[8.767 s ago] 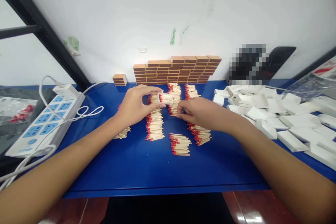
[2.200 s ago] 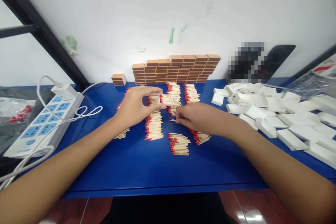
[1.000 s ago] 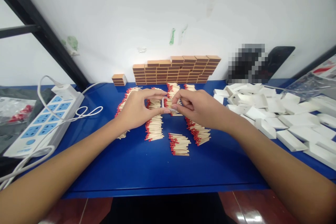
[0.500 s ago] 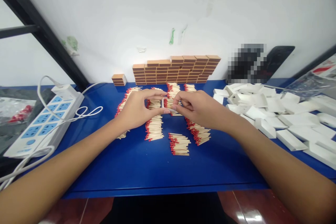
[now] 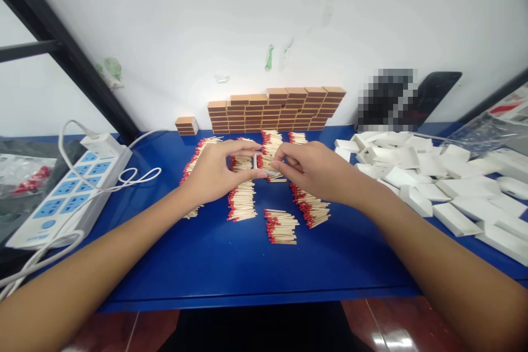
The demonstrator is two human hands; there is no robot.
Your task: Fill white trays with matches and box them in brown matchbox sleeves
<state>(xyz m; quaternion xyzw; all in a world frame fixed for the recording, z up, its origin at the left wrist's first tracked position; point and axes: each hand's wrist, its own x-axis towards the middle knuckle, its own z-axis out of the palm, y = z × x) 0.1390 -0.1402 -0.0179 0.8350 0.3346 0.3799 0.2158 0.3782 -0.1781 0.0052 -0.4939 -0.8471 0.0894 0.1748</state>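
Note:
My left hand [image 5: 212, 170] holds a small white matchbox tray [image 5: 254, 161] between thumb and fingers, above the rows of matches. Red-headed matches [image 5: 264, 164] lie inside it, heads to the left. The thumb and curled forefinger of my right hand [image 5: 317, 170] pinch at the stick ends of these matches, on the tray's right side; its other fingers are folded in. Around both hands, loose matches [image 5: 242, 201] lie in several rows on the blue table [image 5: 231, 269]. Nearer to me is a separate small pile of matches [image 5: 282, 227].
Brown matchboxes [image 5: 272, 113] are stacked against the wall, with a smaller stack [image 5: 186, 126] to their left. Many white trays [image 5: 424, 168] are heaped at the right. A power strip [image 5: 74, 192] with white cables stands at the left. A dark phone [image 5: 439, 96] leans at the back right.
My right fingertips have shifted very slightly over the tray, and a bit more of the matches inside shows. My left hand keeps its hold in the same place.

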